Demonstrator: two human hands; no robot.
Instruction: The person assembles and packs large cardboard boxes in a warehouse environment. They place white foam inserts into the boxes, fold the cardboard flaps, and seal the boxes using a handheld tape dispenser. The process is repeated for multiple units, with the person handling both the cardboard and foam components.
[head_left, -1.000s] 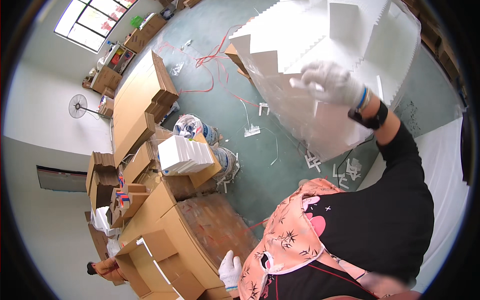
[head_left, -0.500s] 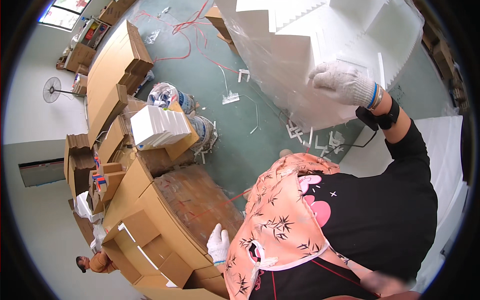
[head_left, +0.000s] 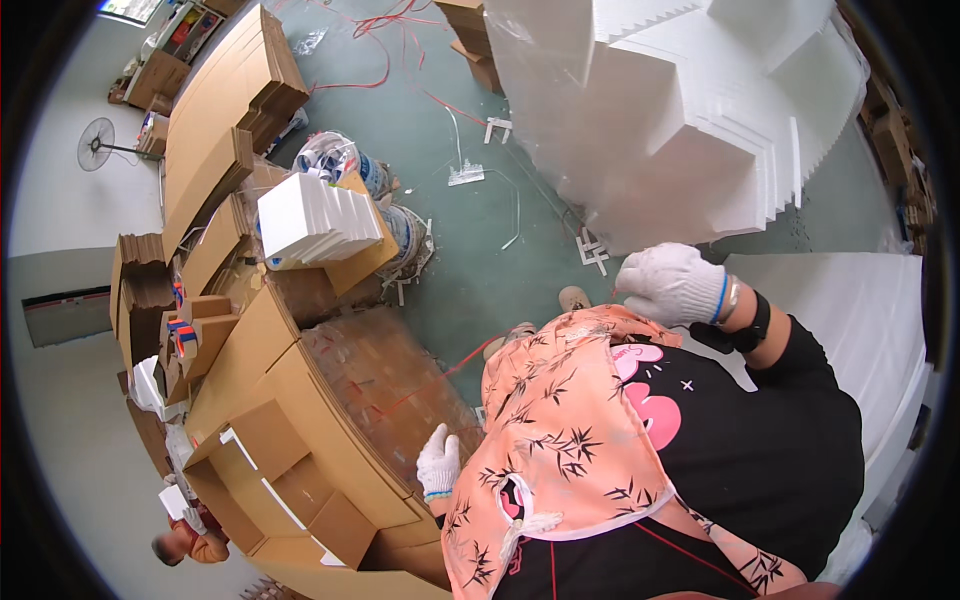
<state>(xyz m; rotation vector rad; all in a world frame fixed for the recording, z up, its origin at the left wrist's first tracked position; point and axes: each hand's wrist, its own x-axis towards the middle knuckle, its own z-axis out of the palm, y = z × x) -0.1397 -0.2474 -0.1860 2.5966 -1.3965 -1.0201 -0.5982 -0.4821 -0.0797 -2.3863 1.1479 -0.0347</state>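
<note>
My right hand, in a white knit glove, hangs in front of my body with its fingers curled in and nothing showing in them. Nearest to it is the tall stack of white foam pieces, partly wrapped in clear film, which it does not touch. At my left side, my gloved left hand is open and holds nothing I can see, its fingertips apart. Beside that hand lies a film-wrapped brown bundle. An open cardboard box stands further left.
White foam blocks rest on a cardboard sheet by two full bins. Flattened cardboard stacks line the left. Foam scraps and red strapping litter the green floor. Another person holds a white piece at lower left.
My right hand has dropped away from the foam stack toward my body. My left hand has hardly moved. The other person now shows a white piece in a gloved hand.
</note>
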